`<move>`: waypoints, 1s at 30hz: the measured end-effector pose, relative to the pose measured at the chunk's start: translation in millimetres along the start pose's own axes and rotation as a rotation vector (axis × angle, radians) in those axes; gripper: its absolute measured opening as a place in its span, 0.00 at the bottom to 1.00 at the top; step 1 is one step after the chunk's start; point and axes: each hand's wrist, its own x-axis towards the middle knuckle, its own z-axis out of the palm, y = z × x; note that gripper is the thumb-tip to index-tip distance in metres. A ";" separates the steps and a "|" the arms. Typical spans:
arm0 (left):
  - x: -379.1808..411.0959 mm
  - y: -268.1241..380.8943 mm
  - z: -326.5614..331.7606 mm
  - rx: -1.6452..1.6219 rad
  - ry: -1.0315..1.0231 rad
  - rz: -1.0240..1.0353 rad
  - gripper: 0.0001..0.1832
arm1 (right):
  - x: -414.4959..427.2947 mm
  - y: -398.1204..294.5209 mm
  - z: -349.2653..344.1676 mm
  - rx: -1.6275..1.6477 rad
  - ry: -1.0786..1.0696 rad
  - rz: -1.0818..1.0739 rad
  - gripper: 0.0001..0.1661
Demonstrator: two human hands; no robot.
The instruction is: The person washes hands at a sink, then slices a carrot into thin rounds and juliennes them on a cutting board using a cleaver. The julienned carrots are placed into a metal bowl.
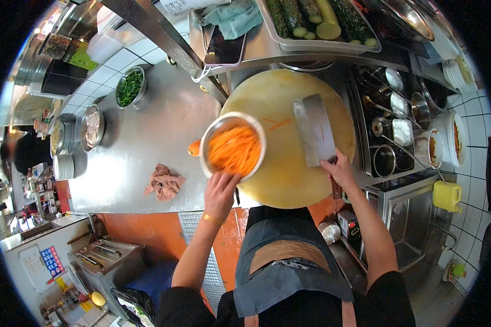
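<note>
My right hand point(338, 171) grips the handle of a Chinese cleaver point(314, 126), whose broad blade lies flat over the right part of a large round chopping board point(282, 184). A bit of carrot clings to the blade. At the board's left edge, my left hand point(222, 191) is on the near rim of a metal bowl point(263, 141) of shredded carrot point(234, 150); its fingertips are partly blurred, so whether they pinch the rim is unclear. A carrot piece point(194, 148) shows left of the bowl. Some carrot shreds point(279, 124) lie on the board between bowl and cleaver.
A crumpled cloth point(164, 182) lies on the steel counter point(118, 180). Bowls of chopped greens point(131, 86) and pale meat point(92, 128) stand farther left. A shelf above the board holds a phone point(225, 48) and a tub of gourds point(331, 48). Seasoning containers point(401, 106) with ladles are right.
</note>
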 end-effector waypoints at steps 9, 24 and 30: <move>-158.2 -45.0 -14.2 0.224 -0.103 -0.379 0.15 | 8.9 -45.9 8.7 -0.515 -0.324 -0.244 0.23; -43.4 33.8 59.1 -0.410 0.120 -0.482 0.30 | -145.8 79.7 13.2 0.066 0.055 0.154 0.18; 8.2 76.4 120.2 -0.546 0.192 -0.532 0.34 | -140.0 52.6 93.6 0.091 -0.034 0.154 0.18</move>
